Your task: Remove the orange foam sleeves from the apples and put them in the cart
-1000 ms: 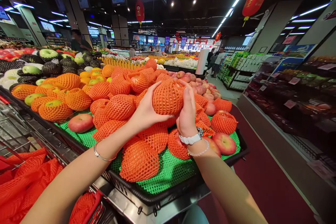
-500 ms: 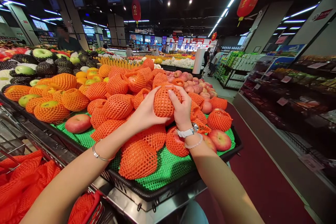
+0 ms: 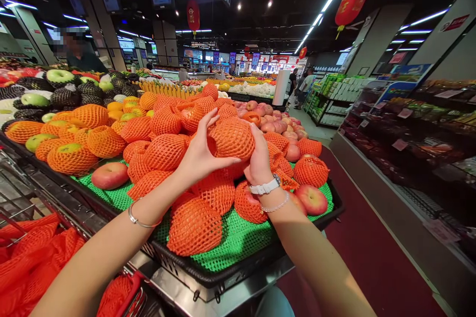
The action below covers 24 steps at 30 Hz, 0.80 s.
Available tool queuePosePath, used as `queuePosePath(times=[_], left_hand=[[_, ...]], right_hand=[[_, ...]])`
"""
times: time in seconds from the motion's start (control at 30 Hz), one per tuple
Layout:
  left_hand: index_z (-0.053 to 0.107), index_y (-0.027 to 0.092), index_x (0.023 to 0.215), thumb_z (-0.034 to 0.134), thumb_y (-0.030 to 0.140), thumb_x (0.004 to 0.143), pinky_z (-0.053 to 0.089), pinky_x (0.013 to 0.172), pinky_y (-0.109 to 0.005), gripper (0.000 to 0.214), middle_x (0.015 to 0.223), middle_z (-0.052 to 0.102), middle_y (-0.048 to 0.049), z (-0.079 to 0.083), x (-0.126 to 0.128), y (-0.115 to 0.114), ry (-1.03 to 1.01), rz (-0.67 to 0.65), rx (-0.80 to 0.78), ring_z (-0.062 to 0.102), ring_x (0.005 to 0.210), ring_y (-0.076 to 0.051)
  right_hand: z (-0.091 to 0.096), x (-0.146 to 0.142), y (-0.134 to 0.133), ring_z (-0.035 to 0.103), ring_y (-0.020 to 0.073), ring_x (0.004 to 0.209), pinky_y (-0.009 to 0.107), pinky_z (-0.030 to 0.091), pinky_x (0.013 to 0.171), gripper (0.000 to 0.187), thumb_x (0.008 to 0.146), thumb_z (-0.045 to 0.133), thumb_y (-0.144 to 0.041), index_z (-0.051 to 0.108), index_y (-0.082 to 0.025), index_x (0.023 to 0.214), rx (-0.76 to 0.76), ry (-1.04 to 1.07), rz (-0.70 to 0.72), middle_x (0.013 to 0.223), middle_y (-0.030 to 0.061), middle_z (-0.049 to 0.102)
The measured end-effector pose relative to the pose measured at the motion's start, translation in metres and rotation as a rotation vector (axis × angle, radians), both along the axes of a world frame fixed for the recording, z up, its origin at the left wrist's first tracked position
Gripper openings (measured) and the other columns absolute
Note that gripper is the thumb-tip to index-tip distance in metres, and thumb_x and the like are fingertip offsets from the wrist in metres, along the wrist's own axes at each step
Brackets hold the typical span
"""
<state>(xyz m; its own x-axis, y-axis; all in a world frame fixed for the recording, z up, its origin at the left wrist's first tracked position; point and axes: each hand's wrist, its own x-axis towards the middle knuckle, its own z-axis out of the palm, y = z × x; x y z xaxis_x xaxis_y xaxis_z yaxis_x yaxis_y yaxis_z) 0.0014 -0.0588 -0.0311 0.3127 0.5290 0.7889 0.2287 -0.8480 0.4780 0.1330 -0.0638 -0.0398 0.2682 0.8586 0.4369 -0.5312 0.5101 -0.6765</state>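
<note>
An apple in an orange foam net sleeve [image 3: 234,138] is held above the display in my right hand [image 3: 260,158], whose fingers wrap its right side and underside. My left hand [image 3: 203,151] is spread around the left side, its thumb below the net and its fingers apart above. A gap shows between the left palm and the net. The fruit inside is covered by the sleeve. Several more netted apples [image 3: 195,226] are piled under and behind my hands. Bare red apples [image 3: 311,199] lie at the right front corner, and another bare apple [image 3: 109,176] at the left.
A black crate edge [image 3: 211,277] with a green mesh liner [image 3: 243,240] borders the pile. A shopping cart with red netting [image 3: 33,257] stands at the lower left. Shelves [image 3: 409,148] line the right aisle. A person [image 3: 80,52] stands at the far left.
My left hand has loosened and spread its fingers away from the netted apple. My right thumb has slid to its right side, and the apple has turned in the grip.
</note>
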Motion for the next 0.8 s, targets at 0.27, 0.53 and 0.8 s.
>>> queuePosePath(times=[0.27,0.53,0.8], left_hand=[[0.045,0.019,0.126,0.058,0.058,0.079,0.035,0.107,-0.05,0.062,0.129,0.053,-0.0136,-0.004,0.005,-0.007,0.091,0.172,0.119,0.047,0.122,-0.029],[0.058,0.022,0.107,0.048,0.048,0.088,0.048,0.096,-0.042,0.033,0.105,0.067,-0.0071,0.006,-0.004,-0.027,-0.155,0.08,0.359,0.062,0.102,-0.022],[0.059,0.021,0.111,0.039,0.061,0.089,0.05,0.084,-0.037,0.05,0.093,0.063,-0.0054,0.01,-0.009,-0.018,-0.149,-0.008,0.066,0.061,0.089,-0.02]], right_hand=[[0.006,-0.005,-0.008,0.062,0.0171,0.107,0.037,0.042,0.107,0.023,0.082,0.046,-0.035,0.064,-0.021,0.086,-0.237,0.185,0.217,0.09,0.0016,0.072],[0.001,-0.024,-0.031,0.062,0.0212,0.106,0.044,0.051,0.096,0.023,0.083,0.044,-0.037,0.061,-0.023,0.084,-0.344,0.154,0.63,0.09,0.0026,0.072],[-0.003,-0.022,-0.031,0.066,0.0192,0.088,0.045,0.053,0.085,0.033,0.092,0.03,-0.036,0.061,-0.024,0.098,-0.515,0.264,0.849,0.092,0.0004,0.073]])
